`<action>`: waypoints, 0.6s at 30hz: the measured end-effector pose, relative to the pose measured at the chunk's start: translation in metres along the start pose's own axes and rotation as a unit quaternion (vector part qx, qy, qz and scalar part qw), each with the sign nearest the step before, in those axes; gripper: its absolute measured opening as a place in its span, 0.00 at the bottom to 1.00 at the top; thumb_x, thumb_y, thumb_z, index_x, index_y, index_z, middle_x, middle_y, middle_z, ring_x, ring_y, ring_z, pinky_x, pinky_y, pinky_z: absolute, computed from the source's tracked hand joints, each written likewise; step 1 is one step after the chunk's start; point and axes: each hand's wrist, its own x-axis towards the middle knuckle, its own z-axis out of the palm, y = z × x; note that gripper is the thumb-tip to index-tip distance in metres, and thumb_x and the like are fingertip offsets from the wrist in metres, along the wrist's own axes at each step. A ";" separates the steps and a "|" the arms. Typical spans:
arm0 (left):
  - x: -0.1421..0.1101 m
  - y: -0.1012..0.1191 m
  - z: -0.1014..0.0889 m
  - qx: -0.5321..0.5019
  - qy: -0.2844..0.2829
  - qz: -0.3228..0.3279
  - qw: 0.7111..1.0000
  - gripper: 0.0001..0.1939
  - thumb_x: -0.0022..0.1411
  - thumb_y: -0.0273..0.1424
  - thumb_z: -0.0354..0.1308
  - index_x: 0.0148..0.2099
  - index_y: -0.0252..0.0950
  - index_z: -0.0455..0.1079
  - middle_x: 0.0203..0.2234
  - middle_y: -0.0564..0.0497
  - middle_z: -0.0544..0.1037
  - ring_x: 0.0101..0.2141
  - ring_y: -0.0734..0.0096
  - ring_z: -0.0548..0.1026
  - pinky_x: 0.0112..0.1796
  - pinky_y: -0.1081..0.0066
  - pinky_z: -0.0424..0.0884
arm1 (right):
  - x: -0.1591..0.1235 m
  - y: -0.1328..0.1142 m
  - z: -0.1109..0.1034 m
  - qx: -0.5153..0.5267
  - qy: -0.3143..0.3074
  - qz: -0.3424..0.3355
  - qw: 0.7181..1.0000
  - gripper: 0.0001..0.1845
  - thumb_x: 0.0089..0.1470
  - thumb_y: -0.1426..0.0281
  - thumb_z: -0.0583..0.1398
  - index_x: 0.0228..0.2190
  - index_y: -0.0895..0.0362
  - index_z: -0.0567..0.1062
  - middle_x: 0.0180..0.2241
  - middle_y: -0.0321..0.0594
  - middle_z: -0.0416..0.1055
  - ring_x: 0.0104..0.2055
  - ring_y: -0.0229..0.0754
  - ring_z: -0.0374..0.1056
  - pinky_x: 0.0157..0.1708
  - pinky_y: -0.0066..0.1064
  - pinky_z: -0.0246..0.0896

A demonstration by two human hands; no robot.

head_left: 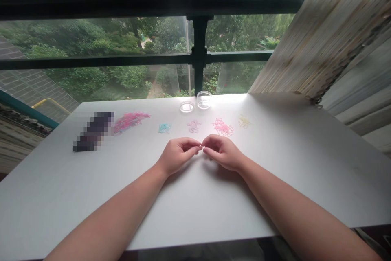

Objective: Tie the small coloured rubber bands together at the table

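Over the middle of the white table, my left hand (177,156) and my right hand (224,153) meet fingertip to fingertip. Both are closed in a pinch, and a tiny pale piece shows between them, too small to make out. Just beyond my fingers lie small piles of thin plastic-looking loops: a blue pile (164,128), a pale pink-purple pile (193,126), a brighter pink pile (222,127) and a pale yellow pile (244,121). Farther left spreads a larger mixed heap (131,121), mostly pink with some blue.
At the table's (171,212) far edge stand a clear round container (204,100) and a clear round lid (187,107). A dark pixelated object (94,132) lies at the left. Behind are a green-framed window (200,37) and, to the right, a string curtain (290,41).
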 end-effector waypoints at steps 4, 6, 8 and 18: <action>0.000 -0.001 0.000 0.015 0.001 -0.004 1.000 0.13 0.54 0.35 0.59 0.39 0.33 0.74 0.34 0.46 0.80 0.37 0.64 0.77 0.40 0.69 0.72 | 0.000 0.000 0.003 -0.034 0.020 -0.007 0.999 0.08 0.52 0.65 0.56 0.31 0.57 0.70 0.22 0.34 0.65 0.22 0.33 0.59 0.22 0.25 0.54; -0.001 -0.002 0.000 0.020 -0.004 -0.004 1.000 0.13 0.54 0.35 0.59 0.40 0.33 0.73 0.35 0.46 0.80 0.37 0.64 0.77 0.40 0.69 0.72 | 0.000 0.000 0.003 -0.046 0.026 -0.014 0.999 0.07 0.53 0.66 0.56 0.30 0.57 0.69 0.21 0.34 0.64 0.22 0.33 0.59 0.22 0.25 0.54; -0.001 -0.002 0.000 0.024 -0.009 -0.003 1.000 0.13 0.54 0.36 0.59 0.40 0.34 0.73 0.35 0.46 0.80 0.37 0.64 0.77 0.40 0.69 0.72 | 0.000 0.001 0.004 -0.054 0.031 -0.022 0.998 0.06 0.53 0.67 0.56 0.29 0.57 0.69 0.21 0.34 0.64 0.22 0.33 0.58 0.22 0.25 0.54; 0.001 -0.002 -0.006 0.080 -0.009 0.009 0.997 0.12 0.55 0.37 0.58 0.36 0.34 0.73 0.31 0.48 0.79 0.32 0.68 0.76 0.35 0.71 0.71 | 0.000 0.001 0.004 -0.067 0.042 -0.038 0.996 0.04 0.52 0.70 0.56 0.28 0.57 0.69 0.21 0.33 0.64 0.22 0.32 0.57 0.22 0.25 0.53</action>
